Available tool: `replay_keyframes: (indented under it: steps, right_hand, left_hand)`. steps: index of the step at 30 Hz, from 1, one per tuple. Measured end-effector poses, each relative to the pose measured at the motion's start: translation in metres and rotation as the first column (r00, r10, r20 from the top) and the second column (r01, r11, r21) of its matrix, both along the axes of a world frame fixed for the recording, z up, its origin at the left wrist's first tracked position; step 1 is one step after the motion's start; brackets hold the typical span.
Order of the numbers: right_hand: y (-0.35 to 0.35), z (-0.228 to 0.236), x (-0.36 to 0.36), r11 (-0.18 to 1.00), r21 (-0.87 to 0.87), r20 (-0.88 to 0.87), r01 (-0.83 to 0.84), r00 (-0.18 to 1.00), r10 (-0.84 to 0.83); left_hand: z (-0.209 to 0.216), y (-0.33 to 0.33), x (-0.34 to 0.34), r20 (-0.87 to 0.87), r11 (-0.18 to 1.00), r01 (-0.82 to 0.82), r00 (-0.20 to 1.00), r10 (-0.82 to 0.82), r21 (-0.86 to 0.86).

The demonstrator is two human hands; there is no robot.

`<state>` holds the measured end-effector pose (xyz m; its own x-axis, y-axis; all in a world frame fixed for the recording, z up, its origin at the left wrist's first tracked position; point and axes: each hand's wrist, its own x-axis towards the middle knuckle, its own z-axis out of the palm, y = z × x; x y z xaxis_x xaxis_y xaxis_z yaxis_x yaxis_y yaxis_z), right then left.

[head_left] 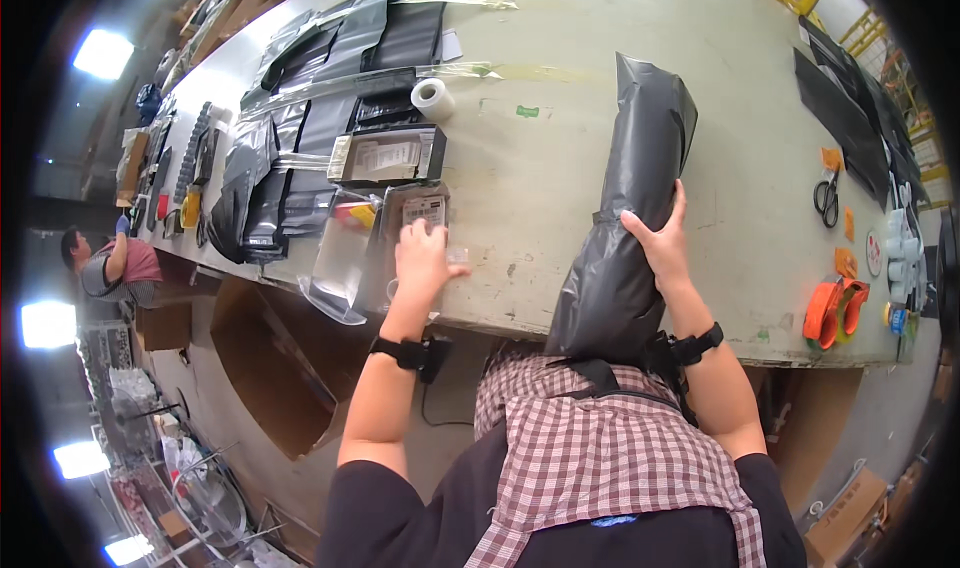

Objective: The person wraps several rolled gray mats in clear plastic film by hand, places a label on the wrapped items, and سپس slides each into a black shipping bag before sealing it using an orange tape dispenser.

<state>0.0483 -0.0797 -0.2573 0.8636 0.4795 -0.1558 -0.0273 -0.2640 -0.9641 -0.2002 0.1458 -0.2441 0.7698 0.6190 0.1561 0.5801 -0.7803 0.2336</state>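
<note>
A long package in a black plastic mailing bag (640, 158) lies on the table's front edge, its near end against my apron. My right hand (662, 243) holds it by the right side, thumb on top and fingers along the edge. To the left, my left hand (422, 258) is over an open box (375, 253), fingertips on a stack of white printed labels (425, 209) and thumb spread away. Nothing shows gripped in it. Behind this box stands a black box (387, 155) with more label slips. A clear plastic tray (345, 258) sits at its left.
Black mailing bags (330, 58) lie in rows at the far left, near a white roll (432, 98). On the right are scissors (826, 200), orange tape dispensers (835, 310) and more black bags (845, 118). A cardboard box (270, 368) stands below the table. Another person (115, 258) works at far left.
</note>
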Motion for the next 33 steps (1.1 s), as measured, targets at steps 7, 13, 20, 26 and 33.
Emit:
replay_keyframes:
  steps: [7, 13, 20, 26, 33]
  right_hand:
    - [-0.012, -0.011, -0.006, 0.971, -0.238, 0.6, 0.029, 0.791, 0.124]
    - [0.018, 0.062, -0.061, 0.839, 0.412, -0.688, -0.356, 0.482, 0.543]
    - [0.029, 0.057, -0.075, 0.886, 0.403, -0.64, -0.232, 0.62, 0.453]
    - [0.019, 0.061, -0.077, 0.867, 0.386, -0.508, -0.315, 0.712, 0.485]
    - [0.024, 0.063, -0.097, 0.79, 0.432, -0.313, -0.436, 0.749, 0.584]
  left_hand:
    - [-0.01, 0.005, -0.016, 0.321, 0.995, 0.019, 0.947, 0.013, -0.097]
    - [0.069, -0.088, 0.041, 0.452, 0.92, 0.387, 0.833, -0.317, -0.068]
    - [0.046, -0.102, 0.056, 0.554, 0.45, 0.387, 0.763, 0.334, -0.805]
    - [0.06, -0.102, 0.055, 0.402, 0.099, 0.418, 0.742, 0.537, -0.903]
    - [0.061, -0.098, 0.023, 0.497, 0.259, 0.437, 0.618, 0.609, -0.861]
